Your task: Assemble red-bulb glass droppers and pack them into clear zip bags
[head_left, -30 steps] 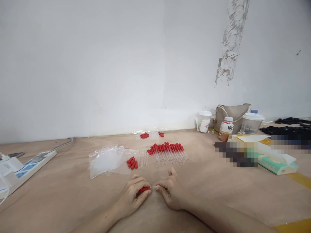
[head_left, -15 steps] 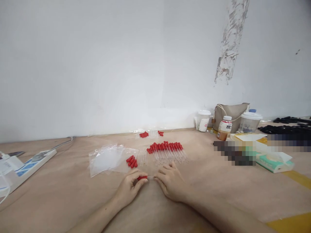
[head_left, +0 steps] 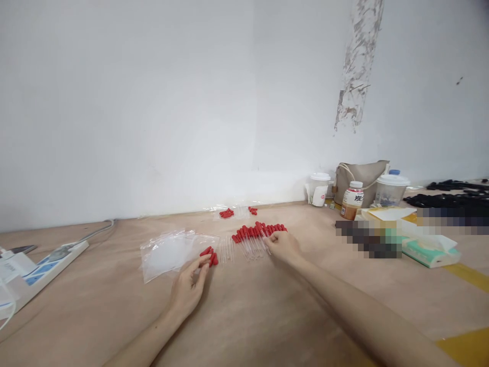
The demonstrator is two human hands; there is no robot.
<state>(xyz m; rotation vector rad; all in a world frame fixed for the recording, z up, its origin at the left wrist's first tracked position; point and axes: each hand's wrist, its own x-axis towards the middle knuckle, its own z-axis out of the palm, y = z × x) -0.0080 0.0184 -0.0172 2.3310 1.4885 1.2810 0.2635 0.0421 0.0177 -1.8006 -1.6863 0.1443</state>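
Note:
My left hand (head_left: pixel 189 285) reaches to a small pile of red rubber bulbs (head_left: pixel 206 251). Its thumb and forefinger are apart, with the fingertips at the near side of the pile. Just right of the pile lie several bare glass tubes (head_left: pixel 226 250) side by side. Farther right is a row of glass droppers with red bulbs (head_left: pixel 250 232). Over that row, my right hand (head_left: pixel 284 245) pinches a dropper (head_left: pixel 261 229) whose red end points up and left. The hand covers part of the row.
Clear plastic bags (head_left: pixel 168 255) lie left of the bulbs. Another bag with red bulbs (head_left: pixel 226 213) rests by the wall. A power strip (head_left: pixel 49 270) is at left. At right stand a paper cup (head_left: pixel 320 189), a drink bottle (head_left: pixel 352 201), a cloth bag (head_left: pixel 361 176) and a tissue pack (head_left: pixel 431 252).
My hands have parted from the dropper held between them. The right hand has moved up and right to the row with the dropper; the left has moved left to the loose bulbs.

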